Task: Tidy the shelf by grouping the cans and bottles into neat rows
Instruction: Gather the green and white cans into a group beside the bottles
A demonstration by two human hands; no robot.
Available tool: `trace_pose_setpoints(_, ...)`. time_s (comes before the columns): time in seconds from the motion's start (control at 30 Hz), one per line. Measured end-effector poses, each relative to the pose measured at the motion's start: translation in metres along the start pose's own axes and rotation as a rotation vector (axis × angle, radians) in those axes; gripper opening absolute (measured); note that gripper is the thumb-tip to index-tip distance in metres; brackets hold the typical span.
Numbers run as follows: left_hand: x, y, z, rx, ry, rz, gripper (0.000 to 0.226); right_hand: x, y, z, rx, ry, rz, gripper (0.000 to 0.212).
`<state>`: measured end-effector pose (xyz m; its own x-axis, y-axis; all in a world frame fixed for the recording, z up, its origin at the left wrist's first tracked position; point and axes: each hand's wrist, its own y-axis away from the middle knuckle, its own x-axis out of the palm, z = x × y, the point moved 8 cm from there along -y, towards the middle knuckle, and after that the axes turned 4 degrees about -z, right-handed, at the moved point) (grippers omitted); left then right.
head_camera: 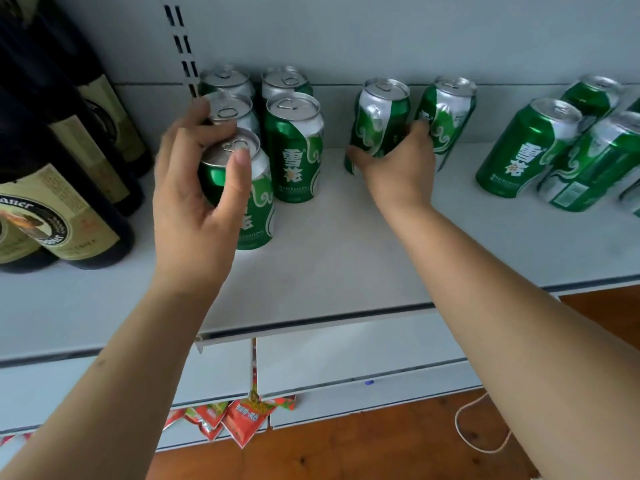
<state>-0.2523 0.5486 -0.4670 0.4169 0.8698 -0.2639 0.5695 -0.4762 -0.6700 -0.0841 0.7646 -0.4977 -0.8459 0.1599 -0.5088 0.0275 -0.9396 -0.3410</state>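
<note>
Left hand: the left hand (197,199) is wrapped around the front can (242,188) of the left group, thumb laid up its near side to the rim, fingers curled over the far edge of the lid.
Front can: green and silver, upright on the white shelf (329,244), nearest the shelf's front edge in its column.
Left group: behind the held can stands a second can (230,107), and behind that a third can (225,79) against the back panel; beside them a tall-looking can with white characters (294,147) stands upright, with one more can (285,79) behind it.
Right hand: the right hand (398,164) grips the lower half of a middle can (379,116), fingers curled round it from the front.
Middle can: it leans a little to the left; I cannot tell whether its base is flat on the shelf, as the hand covers it.
Neighbour: another can (446,112) stands just beside the right hand's fingertips, tilted the other way.
Right cluster: well apart on the right, a loose bunch of cans (526,147), closely packed.
Bottles: dark bottles with cream labels (69,209) stand in a row at the far left of the shelf.
Below: red snack packets (239,420) poke from under the lower shelf onto a wooden floor (363,455), and a pale cord (464,434) loops there.
</note>
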Motion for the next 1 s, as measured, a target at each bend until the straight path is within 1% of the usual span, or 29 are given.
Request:
trace_pose_setpoints(0.1, 0.001, 0.0, 0.0, -0.001, -0.044, 0.034, 0.033, -0.022, 0.022, -0.005, -0.007, -0.069, 0.02, 0.059)
trace_pose_setpoints(0.17, 0.001, 0.0, 0.001, -0.02, -0.048, 0.055, 0.035, -0.031, 0.04, -0.006, -0.044, -0.097, 0.074, 0.055)
trace_pose_setpoints(0.23, 0.0, -0.002, 0.0, -0.027, -0.047, 0.074, 0.037, -0.031, 0.05, -0.004, -0.085, -0.079, 0.13, 0.055)
trace_pose_setpoints(0.3, -0.002, -0.002, -0.001, -0.019, -0.05, 0.101, 0.042, -0.028, 0.051, -0.001, -0.101, -0.049, 0.13, 0.065)
trace_pose_setpoints(0.33, -0.003, -0.001, 0.001, -0.022, -0.051, 0.115, 0.048, -0.026, 0.05, 0.0, -0.091, -0.03, 0.116, 0.073)
trace_pose_setpoints(0.37, -0.005, 0.001, 0.004, -0.049, -0.048, 0.124, 0.06, -0.025, 0.049, -0.001, -0.075, -0.017, 0.097, 0.076)
trace_pose_setpoints(0.4, -0.007, 0.004, 0.009, -0.098, -0.041, 0.13, 0.076, -0.025, 0.048, 0.0, -0.062, -0.012, 0.079, 0.075)
trace_pose_setpoints(0.43, -0.008, 0.007, 0.015, -0.149, -0.039, 0.137, 0.091, -0.026, 0.048, 0.0, -0.05, -0.016, 0.066, 0.071)
trace_pose_setpoints(0.47, -0.009, 0.011, 0.018, -0.18, -0.046, 0.147, 0.101, -0.029, 0.05, 0.002, -0.047, -0.023, 0.054, 0.065)
trace_pose_setpoints(0.5, -0.009, 0.015, 0.021, -0.194, -0.055, 0.16, 0.105, -0.033, 0.054, 0.004, -0.048, -0.037, 0.046, 0.058)
trace_pose_setpoints(0.57, -0.009, 0.021, 0.027, -0.252, -0.061, 0.183, 0.096, -0.041, 0.07, 0.014, -0.062, -0.091, 0.058, 0.048)
trace_pose_setpoints(0.63, -0.012, 0.025, 0.034, -0.313, -0.102, 0.191, 0.076, -0.043, 0.089, 0.026, -0.088, -0.152, 0.111, 0.044)
trace_pose_setpoints(0.73, -0.02, 0.026, 0.033, -0.3, -0.099, 0.171, 0.057, -0.028, 0.112, 0.043, -0.112, -0.201, 0.193, 0.043)
trace_pose_setpoints(0.83, -0.026, 0.025, 0.03, -0.291, -0.095, 0.144, 0.053, -0.013, 0.122, 0.055, -0.144, -0.213, 0.22, 0.048)
trace_pose_setpoints(1.0, -0.021, 0.03, 0.035, -0.379, -0.007, 0.157, 0.06, 0.001, 0.124, 0.059, -0.192, -0.199, 0.236, 0.059)
